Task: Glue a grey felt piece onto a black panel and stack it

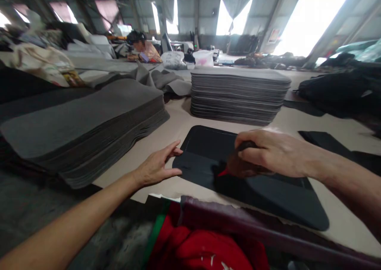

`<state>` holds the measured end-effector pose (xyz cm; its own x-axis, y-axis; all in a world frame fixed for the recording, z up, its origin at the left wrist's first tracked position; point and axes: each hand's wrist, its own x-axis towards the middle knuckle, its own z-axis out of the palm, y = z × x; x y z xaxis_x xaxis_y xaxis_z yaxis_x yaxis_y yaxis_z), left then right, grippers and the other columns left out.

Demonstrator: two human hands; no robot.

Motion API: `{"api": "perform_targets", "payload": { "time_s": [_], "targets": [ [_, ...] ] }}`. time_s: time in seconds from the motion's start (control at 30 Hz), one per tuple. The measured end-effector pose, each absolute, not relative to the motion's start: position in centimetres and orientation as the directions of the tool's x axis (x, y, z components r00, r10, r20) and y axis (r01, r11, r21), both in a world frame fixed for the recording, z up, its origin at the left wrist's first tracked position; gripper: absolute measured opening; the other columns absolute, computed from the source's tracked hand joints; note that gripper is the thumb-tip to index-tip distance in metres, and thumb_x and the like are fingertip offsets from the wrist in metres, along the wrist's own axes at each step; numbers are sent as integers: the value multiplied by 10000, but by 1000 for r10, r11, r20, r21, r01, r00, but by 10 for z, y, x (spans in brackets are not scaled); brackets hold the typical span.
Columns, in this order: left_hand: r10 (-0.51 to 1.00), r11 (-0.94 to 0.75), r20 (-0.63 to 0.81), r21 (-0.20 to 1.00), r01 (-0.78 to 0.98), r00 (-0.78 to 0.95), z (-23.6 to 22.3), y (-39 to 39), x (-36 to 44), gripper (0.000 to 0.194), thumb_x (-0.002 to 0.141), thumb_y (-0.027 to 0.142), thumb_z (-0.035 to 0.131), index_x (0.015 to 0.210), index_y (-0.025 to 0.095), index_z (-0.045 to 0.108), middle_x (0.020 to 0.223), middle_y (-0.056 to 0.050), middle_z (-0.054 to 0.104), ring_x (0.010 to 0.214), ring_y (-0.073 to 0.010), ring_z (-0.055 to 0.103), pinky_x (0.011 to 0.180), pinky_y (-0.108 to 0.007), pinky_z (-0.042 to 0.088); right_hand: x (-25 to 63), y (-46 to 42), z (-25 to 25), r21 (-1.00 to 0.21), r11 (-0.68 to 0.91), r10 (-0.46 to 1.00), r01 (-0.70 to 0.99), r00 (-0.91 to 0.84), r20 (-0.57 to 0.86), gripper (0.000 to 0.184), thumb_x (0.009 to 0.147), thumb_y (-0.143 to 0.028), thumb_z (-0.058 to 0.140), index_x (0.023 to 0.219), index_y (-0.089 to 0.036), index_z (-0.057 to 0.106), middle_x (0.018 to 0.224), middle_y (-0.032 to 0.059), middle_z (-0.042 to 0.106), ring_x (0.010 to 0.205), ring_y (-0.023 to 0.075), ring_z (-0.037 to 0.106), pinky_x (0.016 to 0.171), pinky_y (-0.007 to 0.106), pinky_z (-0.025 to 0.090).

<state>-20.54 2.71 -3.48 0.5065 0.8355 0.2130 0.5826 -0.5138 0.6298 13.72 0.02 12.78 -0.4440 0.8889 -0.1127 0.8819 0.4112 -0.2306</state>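
A black rounded panel (pixel 202 164), a flat sheet with a pale stitched line near its edge, lies on the table in front of me. At its left end rests my left hand (pixel 157 164), thumb and fingers apart, fingertips touching the panel's edge. My right hand (pixel 262 151) is closed around a dark brown bottle (pixel 242 164) with a red pointed nozzle (pixel 222 172). The nozzle points down and left, close over the middle of the panel; whether it touches the surface I cannot tell. My right hand partly covers the bottle and the panel's far side.
A tall stack of grey sheets (pixel 238 97) stands behind the panel. Another large stack (pixel 89 123) fills the table's left side. Dark pieces (pixel 333 143) and black material (pixel 336 89) lie at the right. The table's front edge (pixel 226 218) is close to my body. Another person (pixel 145 49) sits farther back.
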Motion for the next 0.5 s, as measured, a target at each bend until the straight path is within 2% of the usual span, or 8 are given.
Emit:
{"api": "perform_targets", "payload": {
  "time_s": [0.2,0.33,0.5],
  "targets": [
    [840,-510,213,623,593,499,-36,28,-206,938,806,487,765,1553,231,259,1339,-96,617,1220,-238,602,1105,-401,466,186,-19,126,-279,270,923,922,-330,-198,244,824,-353,497,908,-215,681,756,28,641,656,195,572,541,274,346],
    [844,-508,200,598,620,498,-36,30,-207,931,814,547,737,1551,245,256,1331,-90,624,1206,-240,611,1098,-412,473,219,-41,129,-302,155,942,941,-233,-241,285,875,-389,455,895,-201,668,746,36,644,639,196,582,545,287,372],
    [852,-499,190,577,647,487,-39,34,-208,944,792,627,724,1536,251,282,1322,-86,634,1185,-248,622,1106,-426,471,265,-69,126,-219,44,965,975,-98,-245,364,894,-472,418,979,-225,671,894,34,678,774,221,628,669,313,441]
  ]
}}
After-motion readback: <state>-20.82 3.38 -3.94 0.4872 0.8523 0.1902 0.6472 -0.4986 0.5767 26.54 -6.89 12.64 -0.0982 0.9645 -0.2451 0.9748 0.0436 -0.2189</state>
